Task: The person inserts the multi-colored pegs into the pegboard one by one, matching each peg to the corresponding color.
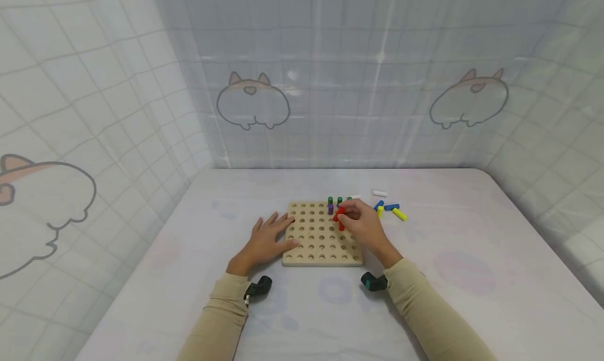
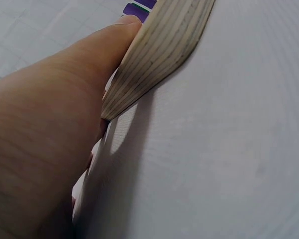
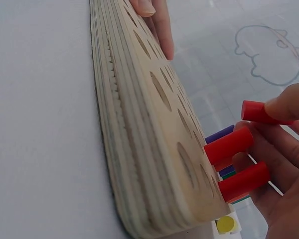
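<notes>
A square wooden pegboard (image 1: 322, 263) with rows of round holes lies on the table. Between thumb and fingers, my right hand (image 1: 368, 227) pinches a red peg (image 3: 254, 111) above the board's right side. Two more red pegs (image 3: 243, 181) stand in holes close under that hand, as the right wrist view shows. Toward the back of the board, green pegs (image 1: 330, 199) and a purple peg (image 1: 331, 209) stand upright; my right hand partly hides that area. My left hand (image 1: 265, 241) rests at the board's left edge, fingers spread and thumb on its top.
Loose pegs lie right of the board's back corner: a white peg (image 1: 379, 194), a blue peg (image 1: 391, 207) and a yellow peg (image 1: 400, 215) among them. A pale cloth (image 1: 448, 308) covers the table. Patterned curtains (image 1: 358, 88) hang behind and at both sides.
</notes>
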